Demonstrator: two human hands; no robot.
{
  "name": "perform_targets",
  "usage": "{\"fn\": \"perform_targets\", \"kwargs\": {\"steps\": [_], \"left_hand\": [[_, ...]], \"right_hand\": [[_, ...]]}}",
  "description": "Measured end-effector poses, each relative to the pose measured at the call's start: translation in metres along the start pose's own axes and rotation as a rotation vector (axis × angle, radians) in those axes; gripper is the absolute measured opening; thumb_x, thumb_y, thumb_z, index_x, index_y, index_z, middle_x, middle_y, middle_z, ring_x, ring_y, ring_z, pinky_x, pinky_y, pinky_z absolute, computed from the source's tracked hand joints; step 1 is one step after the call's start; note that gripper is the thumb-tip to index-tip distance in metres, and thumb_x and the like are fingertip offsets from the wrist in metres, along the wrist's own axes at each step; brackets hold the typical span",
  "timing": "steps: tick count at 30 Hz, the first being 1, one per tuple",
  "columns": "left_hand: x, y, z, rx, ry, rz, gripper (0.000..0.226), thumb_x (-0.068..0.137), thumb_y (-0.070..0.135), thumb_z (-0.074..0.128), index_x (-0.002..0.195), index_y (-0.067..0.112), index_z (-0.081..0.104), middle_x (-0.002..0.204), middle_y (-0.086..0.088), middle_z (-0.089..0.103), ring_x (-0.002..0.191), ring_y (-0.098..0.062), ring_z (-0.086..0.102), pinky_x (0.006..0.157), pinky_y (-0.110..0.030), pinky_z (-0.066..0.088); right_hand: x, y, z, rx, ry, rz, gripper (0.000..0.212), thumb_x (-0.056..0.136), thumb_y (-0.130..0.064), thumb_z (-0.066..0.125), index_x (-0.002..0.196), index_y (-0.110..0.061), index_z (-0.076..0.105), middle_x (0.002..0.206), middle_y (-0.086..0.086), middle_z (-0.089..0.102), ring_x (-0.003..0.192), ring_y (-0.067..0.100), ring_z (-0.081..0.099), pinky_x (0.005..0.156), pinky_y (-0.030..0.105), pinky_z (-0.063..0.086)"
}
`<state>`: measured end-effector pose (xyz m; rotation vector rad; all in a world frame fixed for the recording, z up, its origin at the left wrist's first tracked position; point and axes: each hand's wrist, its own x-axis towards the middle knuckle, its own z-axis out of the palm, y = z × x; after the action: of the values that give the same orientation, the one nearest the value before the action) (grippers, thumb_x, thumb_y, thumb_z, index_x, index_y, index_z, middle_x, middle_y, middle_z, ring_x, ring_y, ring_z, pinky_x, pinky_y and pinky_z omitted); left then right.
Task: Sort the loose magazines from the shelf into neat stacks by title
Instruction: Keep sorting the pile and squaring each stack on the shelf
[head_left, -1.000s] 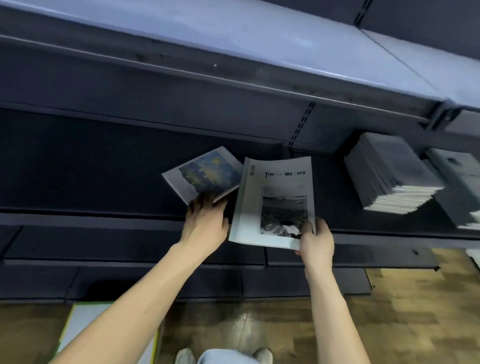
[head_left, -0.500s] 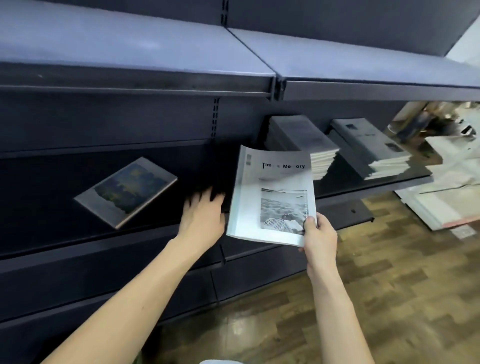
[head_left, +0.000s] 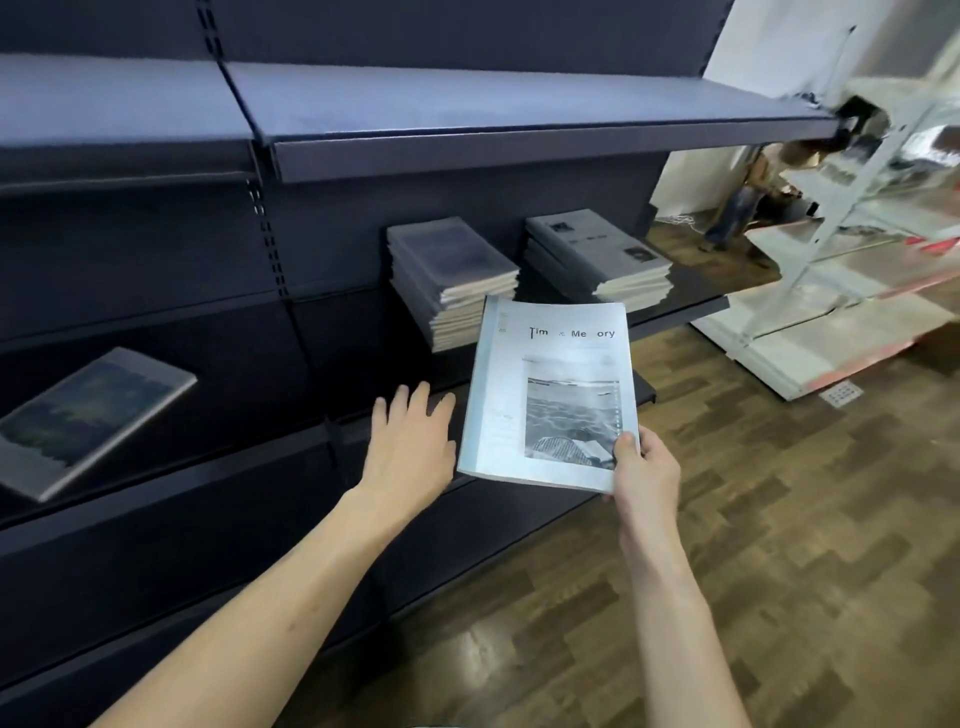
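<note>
Two neat grey magazine stacks are already formed; one pale paper magazine is pinched by the right hand, the left hand is spread, holding nothing; a dark-covered magazine is left loose.

Dark blue-grey metal shelving with slotted uprights fills the left and middle. The floor is brown wood-pattern planking with glossy reflections. At right stands a white shelving unit, blurred, before a pale wall.
</note>
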<state>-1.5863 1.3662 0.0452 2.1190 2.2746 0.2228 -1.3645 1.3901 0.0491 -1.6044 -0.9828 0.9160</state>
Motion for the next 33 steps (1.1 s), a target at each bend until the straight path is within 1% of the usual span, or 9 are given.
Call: {"fn": "perform_targets", "kwargs": {"steps": [5, 9, 14, 17, 21, 24, 26, 29, 33], "left_hand": [[0.007, 0.049, 0.011, -0.002, -0.012, 0.047, 0.059, 0.099, 0.033, 0.043, 0.153, 0.019, 0.024, 0.158, -0.012, 0.022, 0.147, -0.033, 0.016, 0.119, -0.050, 0.013], [0.018, 0.074, 0.015, -0.010, -0.034, 0.069, 0.060, 0.098, 0.031, 0.045, 0.153, 0.020, 0.023, 0.159, -0.011, 0.020, 0.148, -0.031, 0.013, 0.120, -0.050, 0.012], [0.041, 0.098, 0.021, -0.013, -0.041, 0.091, 0.060, 0.098, 0.031, 0.045, 0.153, 0.021, 0.023, 0.159, -0.012, 0.019, 0.148, -0.031, 0.011, 0.120, -0.049, 0.011], [0.062, 0.113, 0.025, -0.010, -0.054, 0.102, 0.060, 0.099, 0.031, 0.044, 0.153, 0.021, 0.022, 0.159, -0.012, 0.018, 0.148, -0.032, 0.011, 0.120, -0.049, 0.011], [0.097, 0.131, 0.031, -0.046, -0.048, 0.100, 0.059, 0.098, 0.030, 0.044, 0.153, 0.020, 0.024, 0.160, -0.013, 0.018, 0.148, -0.032, 0.010, 0.119, -0.049, 0.010], [0.126, 0.141, 0.035, -0.058, -0.036, 0.086, 0.059, 0.097, 0.029, 0.044, 0.152, 0.019, 0.026, 0.159, -0.014, 0.019, 0.148, -0.033, 0.011, 0.119, -0.049, 0.011], [0.145, 0.146, 0.037, -0.066, -0.039, 0.078, 0.059, 0.097, 0.029, 0.045, 0.152, 0.019, 0.027, 0.158, -0.014, 0.020, 0.147, -0.033, 0.013, 0.118, -0.050, 0.011], [0.173, 0.150, 0.041, -0.072, -0.057, 0.069, 0.059, 0.097, 0.031, 0.044, 0.152, 0.019, 0.027, 0.158, -0.013, 0.021, 0.147, -0.033, 0.014, 0.118, -0.051, 0.012], [0.205, 0.153, 0.046, -0.048, -0.040, 0.049, 0.057, 0.097, 0.033, 0.044, 0.151, 0.021, 0.028, 0.156, -0.012, 0.024, 0.145, -0.034, 0.018, 0.117, -0.050, 0.016]], "right_hand": [[0.018, 0.016, -0.042, 0.054, 0.059, 0.032, 0.023, 0.101, -0.014, 0.043, 0.103, -0.016, 0.066, 0.085, -0.005, 0.067, 0.068, 0.010, 0.059, 0.042, 0.011, 0.041], [0.035, 0.026, -0.066, 0.089, 0.111, 0.068, 0.025, 0.101, -0.013, 0.043, 0.107, -0.013, 0.068, 0.090, 0.000, 0.070, 0.068, 0.009, 0.060, 0.043, 0.010, 0.042], [0.058, 0.030, -0.080, 0.120, 0.138, 0.070, 0.024, 0.102, -0.010, 0.043, 0.102, -0.014, 0.066, 0.081, -0.007, 0.066, 0.064, 0.005, 0.057, 0.044, 0.009, 0.040], [0.078, 0.031, -0.085, 0.110, 0.148, 0.064, 0.024, 0.101, -0.009, 0.044, 0.100, -0.011, 0.067, 0.081, -0.004, 0.066, 0.063, 0.006, 0.056, 0.045, 0.009, 0.039], [0.116, 0.031, -0.087, 0.055, 0.163, 0.045, 0.023, 0.100, -0.011, 0.045, 0.097, -0.016, 0.068, 0.084, -0.001, 0.068, 0.066, 0.008, 0.056, 0.047, 0.008, 0.038], [0.151, 0.026, -0.082, 0.042, 0.143, 0.043, 0.023, 0.100, -0.014, 0.046, 0.098, -0.016, 0.069, 0.090, 0.000, 0.071, 0.073, 0.013, 0.059, 0.056, 0.017, 0.043], [0.172, 0.022, -0.076, 0.036, 0.125, 0.044, 0.024, 0.100, -0.014, 0.046, 0.103, -0.014, 0.070, 0.094, 0.002, 0.072, 0.075, 0.014, 0.060, 0.058, 0.021, 0.043], [0.200, 0.017, -0.067, 0.048, 0.104, 0.039, 0.024, 0.100, -0.012, 0.046, 0.103, -0.012, 0.070, 0.093, 0.004, 0.072, 0.072, 0.014, 0.059, 0.052, 0.015, 0.043], [0.231, 0.008, -0.056, 0.052, 0.082, 0.041, 0.022, 0.101, -0.012, 0.046, 0.102, -0.015, 0.068, 0.086, -0.004, 0.069, 0.069, 0.009, 0.059, 0.048, 0.009, 0.042]]}}
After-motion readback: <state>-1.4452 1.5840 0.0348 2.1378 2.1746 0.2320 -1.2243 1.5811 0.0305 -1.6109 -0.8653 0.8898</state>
